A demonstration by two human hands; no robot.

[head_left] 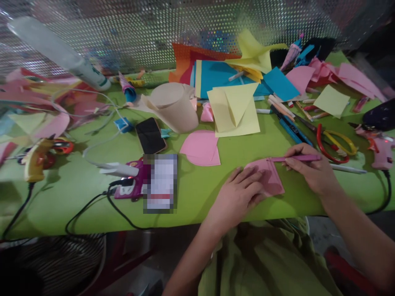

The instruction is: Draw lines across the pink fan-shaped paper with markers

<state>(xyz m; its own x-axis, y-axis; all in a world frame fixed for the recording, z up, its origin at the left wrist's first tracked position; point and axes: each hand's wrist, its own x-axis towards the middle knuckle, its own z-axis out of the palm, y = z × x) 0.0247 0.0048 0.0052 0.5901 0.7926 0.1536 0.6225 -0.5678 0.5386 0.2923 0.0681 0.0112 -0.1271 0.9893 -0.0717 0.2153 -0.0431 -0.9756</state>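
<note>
My left hand (242, 189) lies with its fingers stretched over a pink piece of paper or felt (273, 181), pressing it to the green tabletop. In my right hand (311, 170) is a slim purple pen-like tool (304, 157), pinched between thumb and fingers. Its thin tip rests at the upper edge of the pink piece; whether it is a pen or a cutter I cannot tell. Left of my hands lie more pink cut pieces (200, 149), one rounded, overlapping each other. Pale yellow sheets (222, 115) with a folded triangle are just beyond.
Scissors (336, 142), a blue cutter (291, 129) and a pink glue gun (381, 150) lie to the right. Leftward are a phone (160, 185), a purple power strip (131, 181) with cables, another phone (151, 135) and a yellow glue gun (37, 160). A beige roll (175, 109) stands behind.
</note>
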